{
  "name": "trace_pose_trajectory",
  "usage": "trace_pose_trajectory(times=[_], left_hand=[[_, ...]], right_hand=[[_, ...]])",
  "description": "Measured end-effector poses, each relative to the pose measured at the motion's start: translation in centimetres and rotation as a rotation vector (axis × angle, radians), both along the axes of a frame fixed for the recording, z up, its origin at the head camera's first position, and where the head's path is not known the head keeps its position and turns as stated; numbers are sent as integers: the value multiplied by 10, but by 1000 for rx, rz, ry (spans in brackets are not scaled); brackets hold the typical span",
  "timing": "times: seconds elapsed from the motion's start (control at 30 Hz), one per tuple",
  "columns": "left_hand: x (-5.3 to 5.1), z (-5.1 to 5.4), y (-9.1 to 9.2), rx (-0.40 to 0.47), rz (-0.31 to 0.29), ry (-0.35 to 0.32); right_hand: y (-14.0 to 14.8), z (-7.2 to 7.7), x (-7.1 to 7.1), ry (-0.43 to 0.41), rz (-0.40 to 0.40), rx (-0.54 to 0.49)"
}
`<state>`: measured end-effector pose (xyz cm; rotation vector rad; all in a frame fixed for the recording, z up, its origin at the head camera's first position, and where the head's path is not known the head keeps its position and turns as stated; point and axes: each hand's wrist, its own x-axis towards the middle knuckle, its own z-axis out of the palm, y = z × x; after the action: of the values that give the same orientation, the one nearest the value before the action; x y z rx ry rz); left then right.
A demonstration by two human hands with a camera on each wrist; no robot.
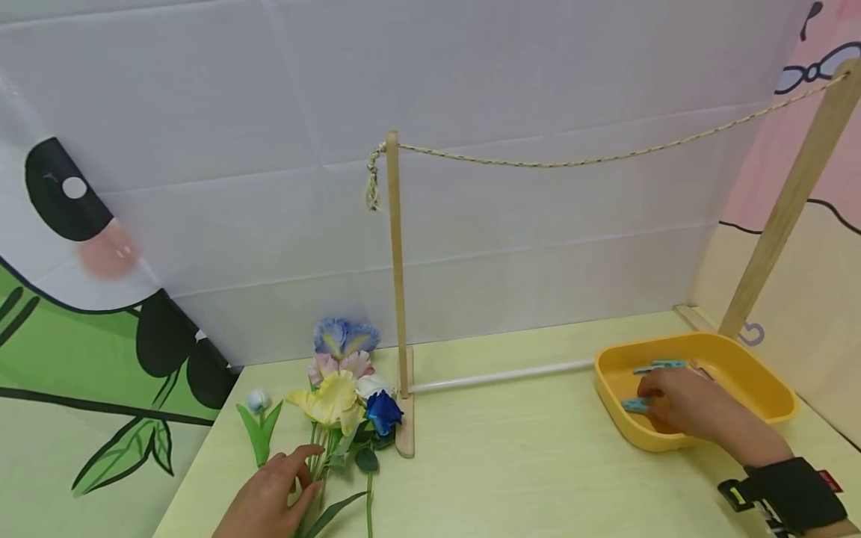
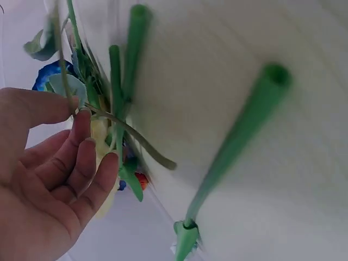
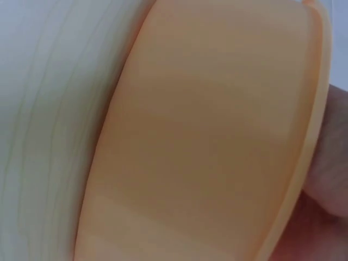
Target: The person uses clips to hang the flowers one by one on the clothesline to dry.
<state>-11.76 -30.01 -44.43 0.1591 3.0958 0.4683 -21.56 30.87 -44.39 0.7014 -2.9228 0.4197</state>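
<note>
My left hand is at the flower stems, thumb and fingertips apart and loosely bent beside them. In the left wrist view, the same hand has a thin stem passing at its thumb and a fingertip; a firm grip is not visible. Yellow, blue and other flowers lie together. My right hand reaches into the yellow basin with bent fingers, close to a light blue clip; its fingertips are hidden. The basin's outer wall covers most of the right wrist view.
A string sags between the left wooden post and the right one. A white rod runs low from the left post towards the basin. A small white tulip lies at the left. More clips are in the basin.
</note>
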Motion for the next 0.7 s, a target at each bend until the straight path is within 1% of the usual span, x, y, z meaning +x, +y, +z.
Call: trace_pose_trajectory(times=[0.07, 0.17, 0.33, 0.43, 0.47, 0.53, 0.6, 0.63, 0.7], left_hand=[[1, 2, 2, 15, -40, 21], [1, 6, 3, 41, -109, 70], [1, 10, 3, 118, -256, 173], [0, 11, 3, 127, -339, 226], [-1, 11, 3, 118, -352, 235], [-1, 12, 4, 92, -355, 259], [-3, 12, 5, 70, -352, 296], [-3, 12, 6, 66, -347, 329], [-6, 13, 6, 66, -356, 408]], right_hand=[[0, 1, 0, 21, 8, 3], [0, 3, 0, 49, 22, 0], [0, 6, 1, 148, 18, 2], [0, 10, 3, 192, 9, -3], [0, 11, 4, 204, 8, -4], [0, 14, 5, 211, 10, -15], [0, 16, 6, 222, 18, -27], [0, 17, 6, 231, 18, -29], [-1, 19, 7, 240, 20, -51]])
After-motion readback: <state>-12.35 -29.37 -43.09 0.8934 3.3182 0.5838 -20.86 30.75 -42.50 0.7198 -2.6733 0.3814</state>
